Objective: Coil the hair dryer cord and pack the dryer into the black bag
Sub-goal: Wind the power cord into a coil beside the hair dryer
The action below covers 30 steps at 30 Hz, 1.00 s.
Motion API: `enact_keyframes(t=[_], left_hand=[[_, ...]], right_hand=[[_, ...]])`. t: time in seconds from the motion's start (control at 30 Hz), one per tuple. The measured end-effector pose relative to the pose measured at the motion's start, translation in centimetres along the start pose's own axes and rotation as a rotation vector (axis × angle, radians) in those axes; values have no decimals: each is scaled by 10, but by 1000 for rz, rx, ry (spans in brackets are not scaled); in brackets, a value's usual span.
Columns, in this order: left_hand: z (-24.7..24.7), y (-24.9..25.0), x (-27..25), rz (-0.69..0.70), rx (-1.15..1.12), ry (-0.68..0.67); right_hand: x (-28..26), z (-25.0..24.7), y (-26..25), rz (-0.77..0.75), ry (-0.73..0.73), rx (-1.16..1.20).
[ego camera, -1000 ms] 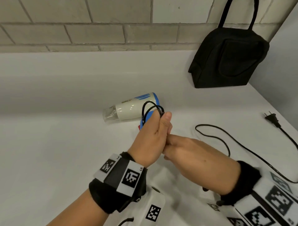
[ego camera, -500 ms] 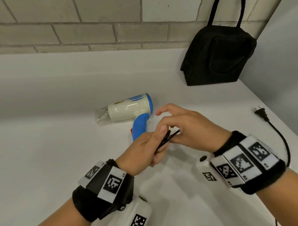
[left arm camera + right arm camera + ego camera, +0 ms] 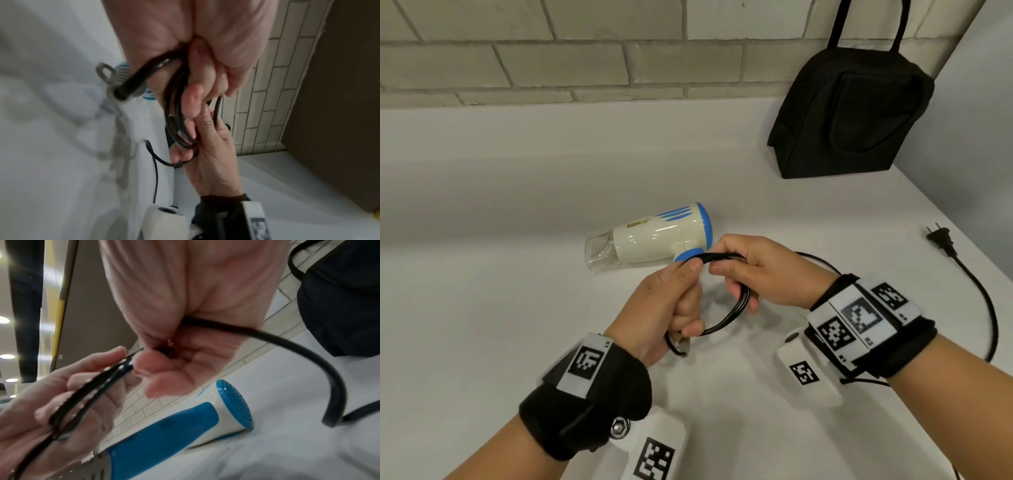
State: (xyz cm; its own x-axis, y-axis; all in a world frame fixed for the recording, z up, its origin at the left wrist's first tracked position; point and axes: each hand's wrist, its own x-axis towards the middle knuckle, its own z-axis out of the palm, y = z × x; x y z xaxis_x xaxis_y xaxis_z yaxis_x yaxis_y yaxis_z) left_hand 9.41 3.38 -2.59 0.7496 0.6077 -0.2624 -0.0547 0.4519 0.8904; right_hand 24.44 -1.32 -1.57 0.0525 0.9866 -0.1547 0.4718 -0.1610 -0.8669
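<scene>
Where half a second ago the thin black cord was pinched flat between both hands, it now hangs as an open ring of several loops. The left hand curls round its near side, thumb pressing the strands on top; the right hand pinches the far side, fingers curled. The cream-and-blue plastic hair dryer lies just behind on the white counter, the soft black bag well apart against the wall, the black plug far right.

The left hand hides the hair dryer handle — the black bag straps run off the top edge.
</scene>
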Motion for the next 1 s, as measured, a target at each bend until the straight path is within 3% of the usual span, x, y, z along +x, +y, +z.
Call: enact_keyframes(t=[0.2,0.5,0.63,0.73,0.8,0.9,1.0], left_hand=[[2,-4,3,17,67,105],[-6,-7,0,16,38,175],[-15,0,0,28,-115,245],[-25,6,0,47,-226,334],[-24,7,2,68,-235,384],[-15,5,4,127,-153,401],[3,5,5,216,-1,329]], right_hand=[[-2,-2,1,-40,10,-56],[-34,-42,42,100,124,-175],[-41,-47,58,226,55,-191],[-43,-51,60,254,125,-250],[-41,-44,49,233,175,-494],[-40,-17,21,160,103,-1029],[-39,11,-5,47,-13,-1157]])
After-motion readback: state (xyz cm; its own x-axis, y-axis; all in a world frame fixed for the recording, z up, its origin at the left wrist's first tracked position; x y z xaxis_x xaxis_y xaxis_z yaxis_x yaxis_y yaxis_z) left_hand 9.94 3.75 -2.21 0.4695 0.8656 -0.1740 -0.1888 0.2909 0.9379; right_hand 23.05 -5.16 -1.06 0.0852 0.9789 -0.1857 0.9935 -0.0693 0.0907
